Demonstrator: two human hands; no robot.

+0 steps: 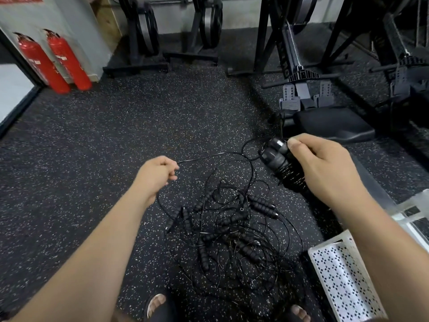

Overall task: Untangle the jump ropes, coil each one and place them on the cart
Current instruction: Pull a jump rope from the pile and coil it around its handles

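A tangled heap of black jump ropes [234, 231] with ribbed handles lies on the speckled floor in front of my feet. My right hand [325, 168] grips two black rope handles [281, 159] held side by side above the heap. My left hand [157, 175] pinches a thin black cord [209, 156] that runs taut across toward those handles. The perforated white cart [343, 277] stands at the lower right, partly behind my right forearm.
Two red fire extinguishers [53, 61] lean against the wall at the upper left. Black weight racks [144, 38] stand at the back. A rowing machine with a black seat [334, 124] sits close on the right. Dark rubber floor [116, 126] spreads around the heap.
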